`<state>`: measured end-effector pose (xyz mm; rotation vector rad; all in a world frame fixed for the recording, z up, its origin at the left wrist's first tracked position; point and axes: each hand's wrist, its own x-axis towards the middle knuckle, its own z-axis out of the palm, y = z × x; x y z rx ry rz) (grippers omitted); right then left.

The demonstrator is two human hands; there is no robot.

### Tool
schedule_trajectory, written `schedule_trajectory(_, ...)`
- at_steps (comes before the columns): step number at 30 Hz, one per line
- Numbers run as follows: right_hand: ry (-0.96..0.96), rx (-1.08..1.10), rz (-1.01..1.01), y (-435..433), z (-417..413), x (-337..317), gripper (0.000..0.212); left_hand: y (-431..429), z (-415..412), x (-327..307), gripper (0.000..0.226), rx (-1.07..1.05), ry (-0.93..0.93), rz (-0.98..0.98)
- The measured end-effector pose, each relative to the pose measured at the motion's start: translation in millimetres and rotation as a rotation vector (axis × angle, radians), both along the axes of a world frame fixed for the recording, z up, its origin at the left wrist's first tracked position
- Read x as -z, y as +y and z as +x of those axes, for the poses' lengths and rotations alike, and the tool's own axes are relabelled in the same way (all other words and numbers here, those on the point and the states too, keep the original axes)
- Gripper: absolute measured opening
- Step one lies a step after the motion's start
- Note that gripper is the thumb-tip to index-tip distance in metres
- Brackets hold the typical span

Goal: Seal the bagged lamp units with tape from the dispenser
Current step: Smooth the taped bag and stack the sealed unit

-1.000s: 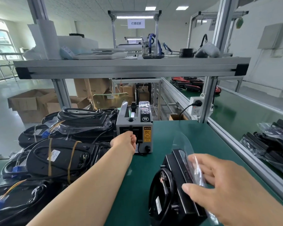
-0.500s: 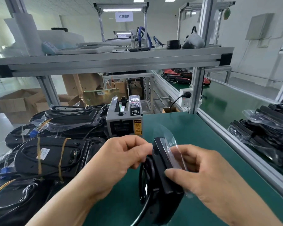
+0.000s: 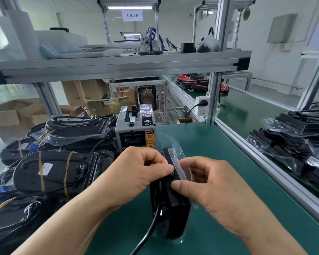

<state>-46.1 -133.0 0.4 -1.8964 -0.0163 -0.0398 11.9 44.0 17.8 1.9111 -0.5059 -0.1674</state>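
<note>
Back from the tape dispenser (image 3: 135,133), my left hand (image 3: 136,168) joined my right hand (image 3: 215,190) on the bagged lamp unit (image 3: 171,208), which stood on edge on the green bench (image 3: 210,144). Both hands pinched its bag flap, though I couldn't make out any tape. This seal looked unfinished, and the pile (image 3: 53,170) on my left likely still waited.

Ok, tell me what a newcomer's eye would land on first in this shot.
Dead centre, the left hand and right hand pinch a black bagged lamp unit standing on edge on the green table, its clear bag flap sticking up. Just behind them sits the grey tape dispenser with its orange caution label. To the left, a heap of black bagged units crowds the table edge.
</note>
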Motion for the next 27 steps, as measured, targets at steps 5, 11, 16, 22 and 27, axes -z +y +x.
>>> schedule_trajectory(5,0.000,-0.002,-0.026,1.4,-0.7,0.4,0.067,2.2,3.6,2.6,0.018,0.011,-0.041,0.047)
schedule_trajectory(11,0.009,0.003,-0.047,0.8,-1.3,2.2,0.053,4.9,5.7,4.1,0.021,0.022,-0.093,0.102)
schedule_trajectory(16,0.007,0.003,-0.042,1.6,-1.1,2.8,0.055,4.9,4.3,2.8,0.022,0.023,-0.126,0.105)
schedule_trajectory(22,-0.006,-0.010,-0.054,1.5,-0.4,5.0,0.053,5.3,6.2,0.6,0.021,0.042,-0.130,0.130)
schedule_trajectory(27,-0.037,-0.014,-0.053,3.3,-1.4,6.2,0.056,8.1,9.1,-1.1,0.020,0.040,-0.121,0.186)
